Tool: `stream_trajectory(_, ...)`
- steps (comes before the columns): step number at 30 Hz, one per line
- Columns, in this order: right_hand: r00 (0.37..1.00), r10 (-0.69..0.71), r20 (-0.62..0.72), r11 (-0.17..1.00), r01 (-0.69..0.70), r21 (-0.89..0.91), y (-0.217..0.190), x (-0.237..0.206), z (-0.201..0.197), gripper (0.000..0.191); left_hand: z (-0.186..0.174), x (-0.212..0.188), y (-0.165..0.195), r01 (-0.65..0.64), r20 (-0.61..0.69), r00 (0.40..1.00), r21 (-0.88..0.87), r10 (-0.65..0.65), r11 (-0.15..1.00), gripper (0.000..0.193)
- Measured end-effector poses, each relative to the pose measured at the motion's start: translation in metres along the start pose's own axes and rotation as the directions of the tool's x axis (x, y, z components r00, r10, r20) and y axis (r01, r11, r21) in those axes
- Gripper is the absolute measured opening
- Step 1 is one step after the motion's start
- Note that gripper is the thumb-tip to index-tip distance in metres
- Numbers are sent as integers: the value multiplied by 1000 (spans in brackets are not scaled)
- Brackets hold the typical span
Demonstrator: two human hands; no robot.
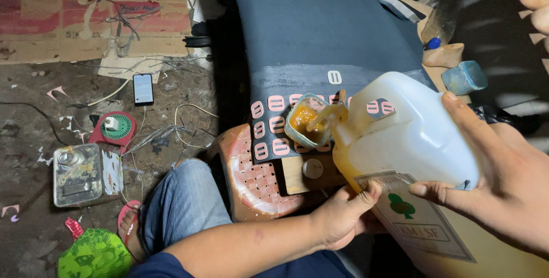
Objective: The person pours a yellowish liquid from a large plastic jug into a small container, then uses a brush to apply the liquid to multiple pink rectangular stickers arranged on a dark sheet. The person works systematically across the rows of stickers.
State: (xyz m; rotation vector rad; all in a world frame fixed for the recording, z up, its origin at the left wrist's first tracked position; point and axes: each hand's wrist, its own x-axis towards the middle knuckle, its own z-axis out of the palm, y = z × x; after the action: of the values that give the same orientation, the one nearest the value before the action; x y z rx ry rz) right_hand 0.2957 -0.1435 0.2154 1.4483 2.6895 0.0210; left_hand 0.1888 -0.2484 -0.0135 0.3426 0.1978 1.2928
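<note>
A large white plastic jug (417, 158) with amber liquid is tilted, its spout over a small clear cup (306, 121) that holds the same orange-yellow liquid. My left hand (342, 216) grips the jug's lower side near its label. My right hand (503, 175) supports the jug from the right, fingers spread on its body. The cup sits on a dark sheet (320, 32) with small pink rounded pieces (276, 103) laid in rows on it.
A red woven stool (251, 175) stands under the sheet. On the dirty floor lie a phone (143, 88), a red cable reel (113, 128), a metal tin (77, 174) and flattened cardboard (86, 21). A bluish block (466, 77) and a bottle (439, 26) lie at right.
</note>
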Motion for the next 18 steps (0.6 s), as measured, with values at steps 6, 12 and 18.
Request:
stream_trajectory(6,1000,-3,-3,1000,3,-31,11,-3,7,130,-5,4,-2,-79,-12,997,35,79,996,65)
stream_trajectory(12,985,-20,-171,988,46,147,11,-21,26,134,-22,4,0,66,-150,989,332,-17,941,54)
stream_trajectory(18,967,-117,-228,654,248,715,7,-49,60,126,-28,-1,22,-240,95,966,663,239,709,54)
